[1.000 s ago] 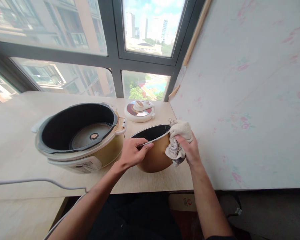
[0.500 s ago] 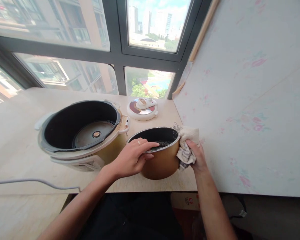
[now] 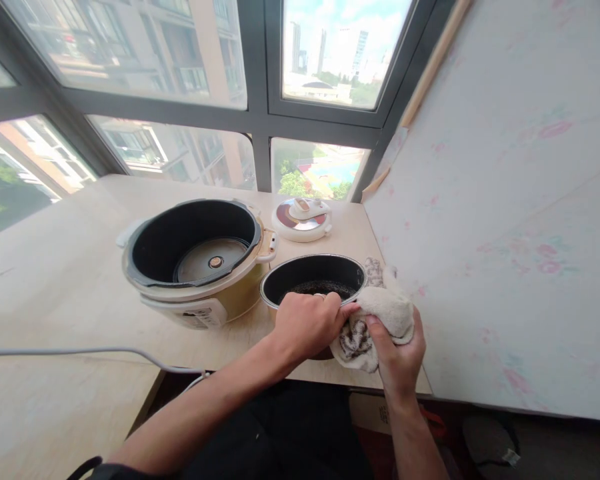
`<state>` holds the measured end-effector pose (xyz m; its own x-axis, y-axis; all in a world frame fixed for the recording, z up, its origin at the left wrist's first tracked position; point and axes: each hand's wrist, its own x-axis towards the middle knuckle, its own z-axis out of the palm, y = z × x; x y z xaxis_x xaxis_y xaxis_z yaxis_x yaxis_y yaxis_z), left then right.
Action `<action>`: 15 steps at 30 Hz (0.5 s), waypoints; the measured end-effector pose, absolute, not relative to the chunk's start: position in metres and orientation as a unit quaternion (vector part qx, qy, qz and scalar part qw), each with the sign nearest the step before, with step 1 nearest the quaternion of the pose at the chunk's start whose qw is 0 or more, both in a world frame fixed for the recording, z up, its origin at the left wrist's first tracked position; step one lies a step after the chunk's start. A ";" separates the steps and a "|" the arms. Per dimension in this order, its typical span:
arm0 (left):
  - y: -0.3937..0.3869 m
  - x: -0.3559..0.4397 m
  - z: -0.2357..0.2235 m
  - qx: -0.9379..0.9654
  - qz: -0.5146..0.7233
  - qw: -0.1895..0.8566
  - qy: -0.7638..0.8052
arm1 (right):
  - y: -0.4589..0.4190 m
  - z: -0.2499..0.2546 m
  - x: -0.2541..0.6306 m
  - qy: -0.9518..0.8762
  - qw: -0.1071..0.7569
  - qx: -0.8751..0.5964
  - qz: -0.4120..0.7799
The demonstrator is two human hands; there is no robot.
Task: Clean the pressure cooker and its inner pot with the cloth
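My left hand [image 3: 307, 325] is closed over the near rim of a cooker's inner pot [image 3: 293, 273], fingers inside and thumb pointing right along the edge. The pot stands upright, black within and golden brown outside, and its bottom shows some wet-looking shine. A cream cloth [image 3: 391, 310] with dark patterned patches is bunched in my right hand [image 3: 401, 357], pressed against the pot's right side near my left thumb. The cloth and my hands hide most of the pot's outer wall.
Left of the pot stands the open pressure cooker body [image 3: 240, 291]. Its white lid [image 3: 300, 227] lies behind the pot by the window. A grey cord [image 3: 105, 351] crosses the wooden counter [image 3: 95, 287]. A patterned wall [image 3: 490, 220] rises close on the right.
My left hand has moved right along the pot's rim and closed over it. The cloth has come forward around the pot's right side. The view has swung left.
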<state>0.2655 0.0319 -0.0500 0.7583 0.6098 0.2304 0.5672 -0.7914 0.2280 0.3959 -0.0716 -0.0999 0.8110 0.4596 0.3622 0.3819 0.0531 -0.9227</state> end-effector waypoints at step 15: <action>0.055 0.251 -0.073 0.761 0.461 0.282 0.360 | -0.054 -0.106 0.405 -0.300 0.708 -0.639 0.001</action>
